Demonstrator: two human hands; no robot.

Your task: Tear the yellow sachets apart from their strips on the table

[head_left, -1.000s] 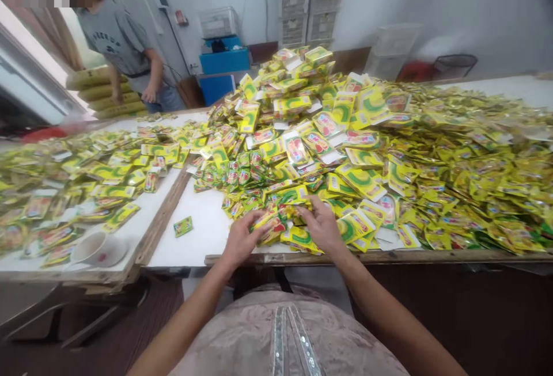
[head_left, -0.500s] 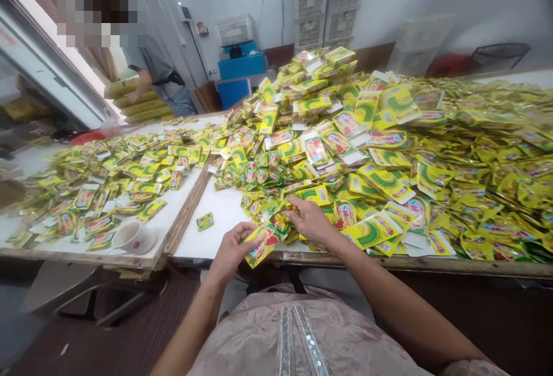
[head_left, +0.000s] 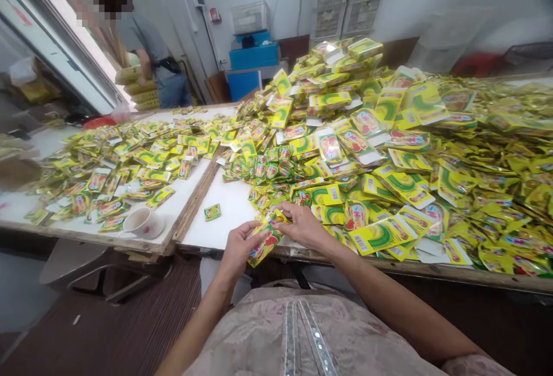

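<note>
In the head view, my left hand (head_left: 238,245) is closed on a yellow packet (head_left: 264,247) with red and green print, held over the table's front edge. My right hand (head_left: 298,225) pinches at the packet's upper end; whether a smaller item is between its fingertips is too small to tell. Behind the hands lies a cluster of small green packets (head_left: 270,163). A large heap of yellow packets (head_left: 389,180) spreads to the right. One small green packet (head_left: 212,212) lies alone on the white tabletop left of my hands.
A white cup (head_left: 143,223) stands near the left table's front edge, beside more yellow packets (head_left: 151,157). A wooden strip (head_left: 196,194) divides the tabletops. A person (head_left: 151,48) stands at the back left by stacked sacks (head_left: 140,91). Blue boxes (head_left: 254,56) stand behind.
The view has shifted, so table and heap appear farther right. My right hand has come closer to my left over the packet. The person at the back stands more upright.
</note>
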